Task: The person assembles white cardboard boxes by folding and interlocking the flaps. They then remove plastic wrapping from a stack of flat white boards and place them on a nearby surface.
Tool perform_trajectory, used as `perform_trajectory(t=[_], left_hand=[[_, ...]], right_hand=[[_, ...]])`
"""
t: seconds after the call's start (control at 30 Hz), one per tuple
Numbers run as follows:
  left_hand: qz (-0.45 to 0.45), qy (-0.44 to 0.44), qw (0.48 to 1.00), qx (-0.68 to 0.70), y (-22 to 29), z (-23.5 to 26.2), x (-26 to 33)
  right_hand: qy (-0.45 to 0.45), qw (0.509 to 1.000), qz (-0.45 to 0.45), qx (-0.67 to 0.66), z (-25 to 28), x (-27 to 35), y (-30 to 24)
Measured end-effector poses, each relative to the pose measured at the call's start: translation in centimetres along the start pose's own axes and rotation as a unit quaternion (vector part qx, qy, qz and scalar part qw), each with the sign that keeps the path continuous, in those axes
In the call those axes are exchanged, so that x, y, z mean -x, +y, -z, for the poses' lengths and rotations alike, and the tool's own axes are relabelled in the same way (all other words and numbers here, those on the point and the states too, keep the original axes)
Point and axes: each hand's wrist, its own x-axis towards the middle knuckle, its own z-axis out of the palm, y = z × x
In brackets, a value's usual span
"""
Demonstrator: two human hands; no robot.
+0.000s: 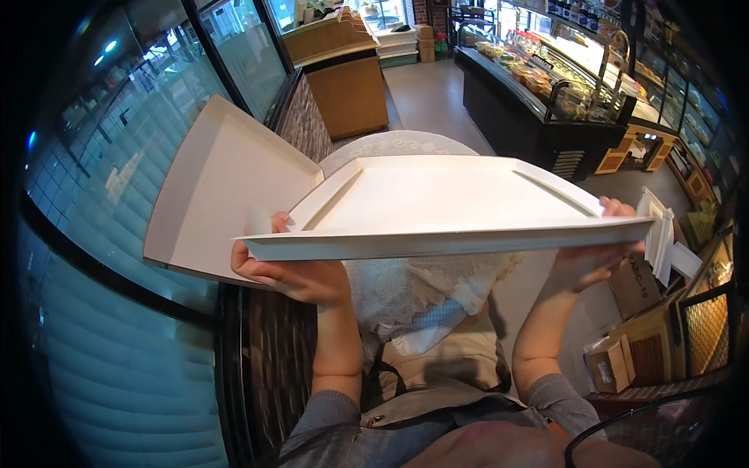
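I hold a large white cardboard box [437, 203], flat and partly unfolded, up in front of me over a round table with a lace cloth [398, 144]. My left hand [285, 269] grips the near left corner, thumb on the upper face. At the near right corner my right hand [601, 249] holds the box from underneath, thumb over the edge. A wide white flap [222, 183] of the same box stands raised at the left, and a smaller side flap [659, 226] sticks out at the right.
A glass wall with dark frames [164, 101] runs along the left. A wooden counter [347, 74] stands behind, and a dark display case with food [538, 93] lines the right. Brown cartons [616, 363] and wooden crates sit on the floor at lower right.
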Motion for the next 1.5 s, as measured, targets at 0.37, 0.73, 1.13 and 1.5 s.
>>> perform_trajectory(t=[0.37,0.73,1.13,1.5], left_hand=[[0.201,-0.236,0.778,0.547,-3.2,-1.0,0.2],[-0.034,-0.755,0.646,0.106,-5.7,5.9,3.1],[-0.048,-0.639,0.767,-0.028,-4.2,5.3,7.8],[-0.178,-0.687,0.701,0.074,-4.7,6.0,8.3]], right_hand=[[-0.115,0.987,-0.106,0.044,0.9,-0.3,1.3],[-0.479,0.760,-0.308,0.312,14.4,4.6,2.6],[-0.571,0.721,0.027,0.392,11.1,5.2,1.3],[-0.642,0.590,-0.026,0.488,8.0,4.5,0.6]])
